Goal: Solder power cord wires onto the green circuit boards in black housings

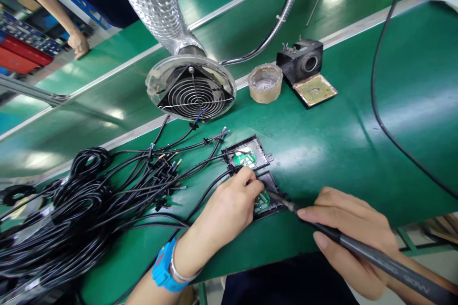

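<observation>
My right hand (354, 238) grips a black soldering iron (343, 238), its tip reaching down to a green circuit board (263, 202) in the nearer black plastic housing (270, 181). Over the left side of this housing, my left hand (236, 195) is closed in a pinch. Whatever lies between its fingertips is hidden, though a black cable runs in beneath the hand. Just beyond sits a second black housing (263, 147), lying open with another round green circuit board (246, 157) and a cable at its left side.
Coiled black cables (82, 205) with stripped coloured ends pile up at the left. A fume extractor fan (195, 88) hangs behind the housings. Farther right stand a round pot (265, 83) and a soldering iron stand (304, 59) with a sponge tray. Another person's hand (78, 45) rests across the bench.
</observation>
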### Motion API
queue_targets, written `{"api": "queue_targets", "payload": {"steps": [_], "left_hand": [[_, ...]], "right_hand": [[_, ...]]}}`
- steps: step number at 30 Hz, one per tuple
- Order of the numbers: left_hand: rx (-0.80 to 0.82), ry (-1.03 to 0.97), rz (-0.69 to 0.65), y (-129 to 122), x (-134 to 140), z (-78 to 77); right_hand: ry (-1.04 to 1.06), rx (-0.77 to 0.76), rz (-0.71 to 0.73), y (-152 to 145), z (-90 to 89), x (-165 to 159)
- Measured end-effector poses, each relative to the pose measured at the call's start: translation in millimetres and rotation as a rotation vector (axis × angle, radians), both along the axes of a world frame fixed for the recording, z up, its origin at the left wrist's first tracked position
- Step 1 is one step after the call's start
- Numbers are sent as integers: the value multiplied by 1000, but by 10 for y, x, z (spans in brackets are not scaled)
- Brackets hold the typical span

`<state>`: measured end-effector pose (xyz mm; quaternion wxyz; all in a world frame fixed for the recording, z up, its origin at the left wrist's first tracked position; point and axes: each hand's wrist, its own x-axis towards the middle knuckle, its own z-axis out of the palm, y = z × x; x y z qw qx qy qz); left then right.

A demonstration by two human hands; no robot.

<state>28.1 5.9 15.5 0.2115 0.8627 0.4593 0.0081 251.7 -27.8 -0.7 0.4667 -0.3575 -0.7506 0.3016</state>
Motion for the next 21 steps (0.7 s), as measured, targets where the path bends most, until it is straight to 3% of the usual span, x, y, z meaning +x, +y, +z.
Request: {"api": "queue_targets", "payload": {"steps": [15, 21], "left_hand": [[5, 46, -34, 17, 17, 37], [0, 67, -44, 24, 28, 48]], "right_hand": [[-73, 56, 33, -5, -19, 33], [-29, 108, -28, -65, -153, 5]]}}
